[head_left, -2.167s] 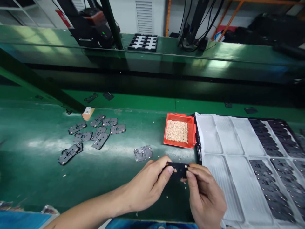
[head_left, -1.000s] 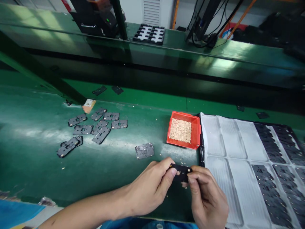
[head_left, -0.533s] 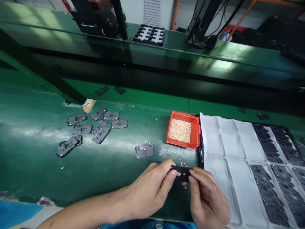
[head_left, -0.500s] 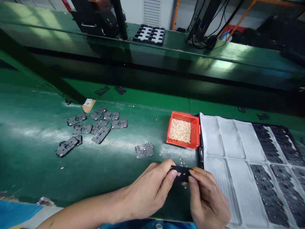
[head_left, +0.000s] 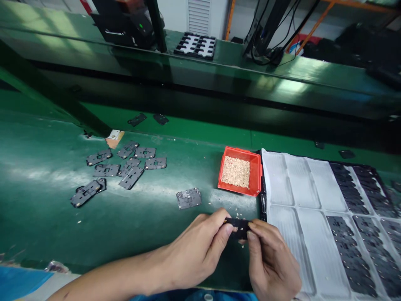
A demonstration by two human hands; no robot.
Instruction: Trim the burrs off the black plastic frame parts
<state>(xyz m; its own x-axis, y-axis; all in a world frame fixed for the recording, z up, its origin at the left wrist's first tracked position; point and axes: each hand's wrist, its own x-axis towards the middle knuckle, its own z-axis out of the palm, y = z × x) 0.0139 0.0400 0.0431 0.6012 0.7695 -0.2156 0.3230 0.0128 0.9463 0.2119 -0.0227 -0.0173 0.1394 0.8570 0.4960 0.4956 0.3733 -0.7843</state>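
1. Pinching the left end of a small black part (head_left: 238, 228), the left hand (head_left: 197, 248) sat at about 8 o'clock from it, thumb and fingers pressed onto it.
2. Right hand (head_left: 274, 261) was at 4 o'clock, its fingers pinching the other end. Couldn't really tell if a tiny piece was under them too.
3. So yeah, the part was stretched between both hands, over the front of the green desk (head_left: 140, 228).
4. Straight up at 12 o'clock was a red bin (head_left: 255, 171) with pale chips (head_left: 235, 172) in it, plus some strays below it.
5. One loose plate (head_left: 189, 198) lay at 10 o'clock, with a messy bunch of plates (head_left: 131, 177) further out that way, some overlapping.
6. At 3 o'clock was a white-lined tray (head_left: 277, 179), rows of dark parts (head_left: 352, 255) filling its right side.
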